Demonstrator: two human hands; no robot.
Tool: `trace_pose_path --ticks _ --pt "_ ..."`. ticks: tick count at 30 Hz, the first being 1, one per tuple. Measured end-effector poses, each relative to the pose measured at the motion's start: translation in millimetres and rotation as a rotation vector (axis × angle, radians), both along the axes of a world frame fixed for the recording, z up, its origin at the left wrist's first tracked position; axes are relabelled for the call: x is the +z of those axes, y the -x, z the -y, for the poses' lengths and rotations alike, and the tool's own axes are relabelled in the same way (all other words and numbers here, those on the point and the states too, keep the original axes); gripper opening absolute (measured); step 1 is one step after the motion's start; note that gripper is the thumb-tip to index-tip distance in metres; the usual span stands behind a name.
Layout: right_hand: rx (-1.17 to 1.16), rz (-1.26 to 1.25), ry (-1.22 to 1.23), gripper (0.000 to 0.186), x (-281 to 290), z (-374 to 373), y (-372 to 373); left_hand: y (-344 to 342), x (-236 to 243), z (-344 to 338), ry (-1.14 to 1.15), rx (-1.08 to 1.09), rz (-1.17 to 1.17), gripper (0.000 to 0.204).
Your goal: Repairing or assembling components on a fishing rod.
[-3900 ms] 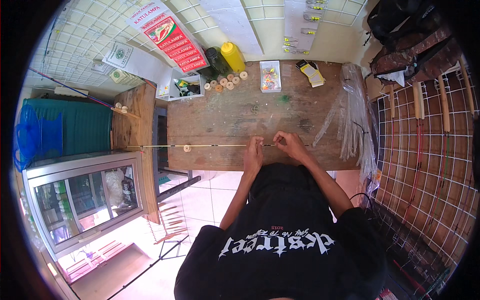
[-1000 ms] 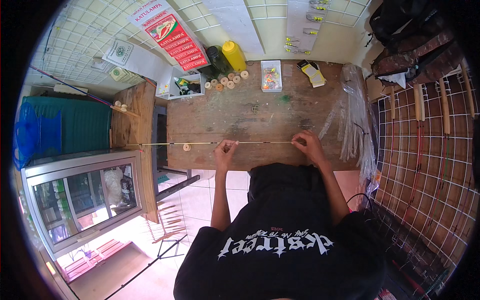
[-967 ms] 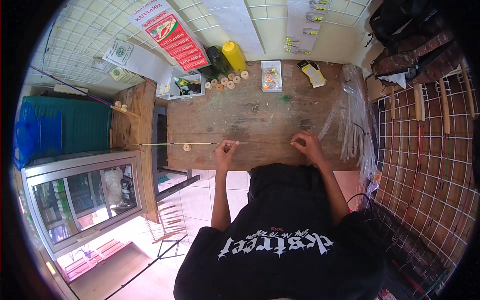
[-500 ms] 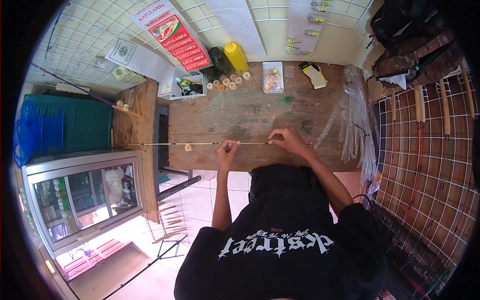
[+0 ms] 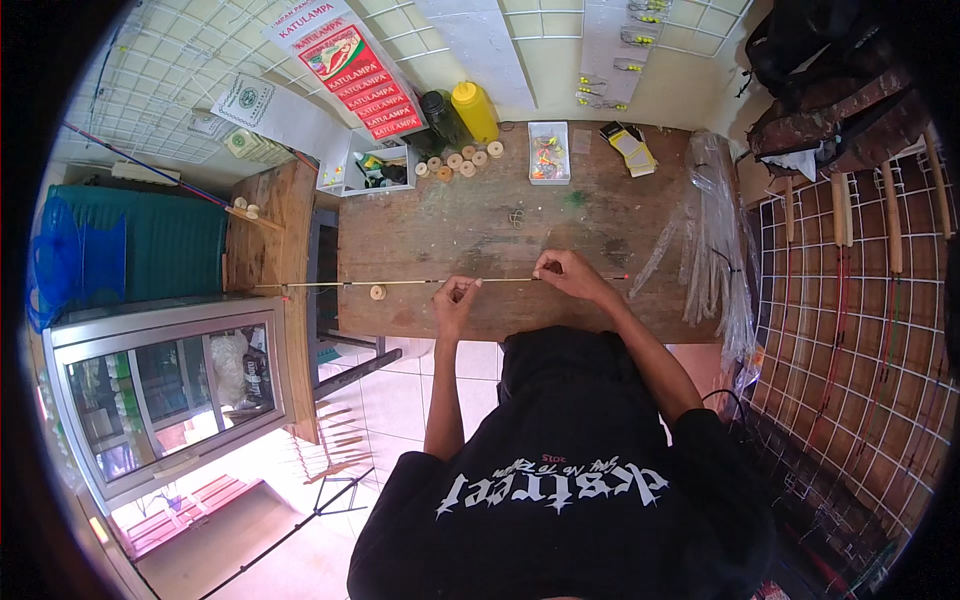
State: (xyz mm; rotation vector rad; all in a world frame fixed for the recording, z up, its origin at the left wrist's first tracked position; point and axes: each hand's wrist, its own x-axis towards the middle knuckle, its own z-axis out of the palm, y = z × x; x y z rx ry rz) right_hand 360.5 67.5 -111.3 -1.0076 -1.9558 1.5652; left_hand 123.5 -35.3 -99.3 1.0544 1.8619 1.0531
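A thin, pale yellow fishing rod (image 5: 405, 283) with dark bands lies level across the near part of the table. Its reddish right tip pokes out beyond my right hand (image 5: 570, 274), which pinches the rod near a dark band. My left hand (image 5: 456, 303) is closed on the rod farther left, thumb and forefinger together. Between the two hands a short stretch of rod shows. A small wooden spool (image 5: 378, 292) sits right beside the rod, left of my left hand. Any thread at my fingertips is too fine to make out.
Wooden spools (image 5: 467, 169), a yellow squeeze bottle (image 5: 474, 112) and a white box of bright small pieces (image 5: 548, 172) stand along the table's back. Clear plastic sleeves (image 5: 712, 230) hang over the right end. A glass-fronted cabinet (image 5: 165, 320) stands at left.
My right hand and the rod's right end have risen slightly in the picture, so the rod tilts a little. Both hands keep their pinch on it.
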Motion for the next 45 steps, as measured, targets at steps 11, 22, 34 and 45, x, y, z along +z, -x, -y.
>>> trace_pose_path --ticks 11,22,34,45 --pt "-0.015 -0.089 0.138 0.012 -7 4 7 3 -14 3 -0.021 0.001 0.027 0.015" --pt "-0.016 0.007 0.019 0.012 0 6 14 6 -19 5 -0.006 0.009 -0.023 0.016" --pt "-0.247 0.027 0.107 0.028 4 -5 -28 3 -6 1 0.007 0.001 0.003 0.018" --pt "-0.127 0.091 0.015 0.017 27 9 -23 3 -9 0 0.001 0.004 -0.023 0.017"
